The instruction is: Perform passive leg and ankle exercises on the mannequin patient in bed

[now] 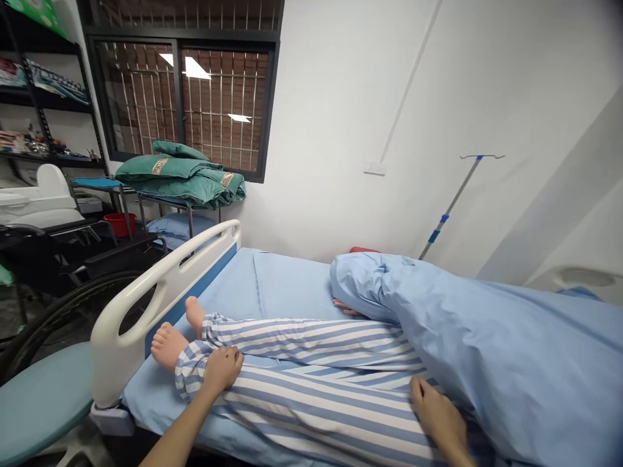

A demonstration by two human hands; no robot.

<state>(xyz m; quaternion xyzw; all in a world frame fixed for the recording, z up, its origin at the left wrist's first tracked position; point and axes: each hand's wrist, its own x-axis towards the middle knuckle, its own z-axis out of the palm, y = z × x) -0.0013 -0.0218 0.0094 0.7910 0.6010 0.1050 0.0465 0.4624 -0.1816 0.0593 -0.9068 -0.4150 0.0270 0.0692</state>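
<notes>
A figure in blue-and-white striped trousers (311, 363) lies on a hospital bed (272, 279), bare feet (168, 344) toward the white footboard (146, 298). My left hand (221, 368) grips the striped trouser leg near the ankle, fingers curled round the cloth. My right hand (438, 415) rests on the trousers at the thigh, fingers bent down onto the fabric by the edge of the light blue quilt (487, 337). The quilt is folded back and hides the upper body. A small hand of the figure (345, 306) shows under its edge.
A drip pole (452, 201) leans by the white wall. Folded green bedding (185, 175) lies on a metal rack below the barred window. A wheelchair (58, 298) and a pale blue seat (39, 402) stand at the left, beside dark shelves.
</notes>
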